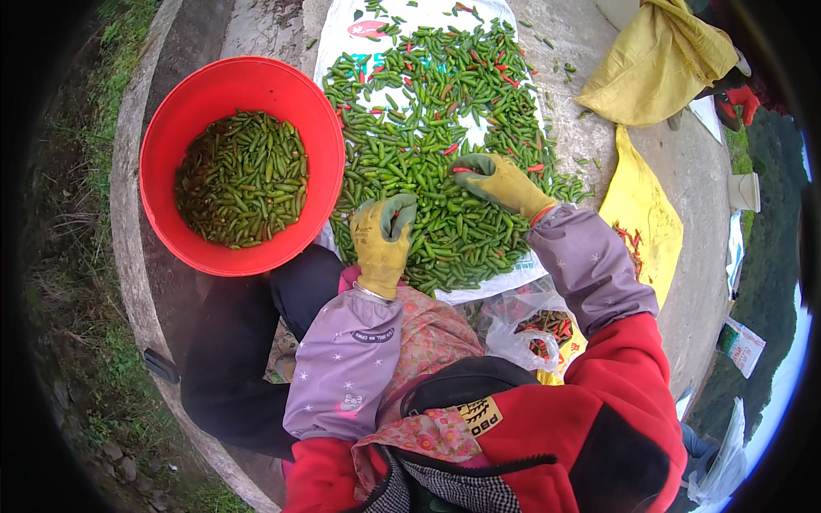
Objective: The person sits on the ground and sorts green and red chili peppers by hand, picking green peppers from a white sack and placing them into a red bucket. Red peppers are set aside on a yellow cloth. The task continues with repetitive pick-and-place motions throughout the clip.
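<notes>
Both my hands wear yellow work gloves with grey-green fingers and palms. My right hand [506,184] pinches a red chili pepper [463,169] between thumb and fingers, just above the spread of chilies. Nearer to me on the left, my left hand [382,244] is curled with thumb and fingertips close together; a small dark reddish bit shows there, too small to name. Under both hands lie green chili peppers [466,231], with a few red ones mixed in, on a white printed sack [338,34]. Left of my left hand stands a red bucket [329,162] partly filled with green chilies.
A clear plastic bag [513,346] with red and dark chilies sits by my lap. On the right, a yellow sack [654,201] carries some red chilies, and another yellow sack [658,64] stands beyond it. A concrete ledge [128,231] edges the grass at left.
</notes>
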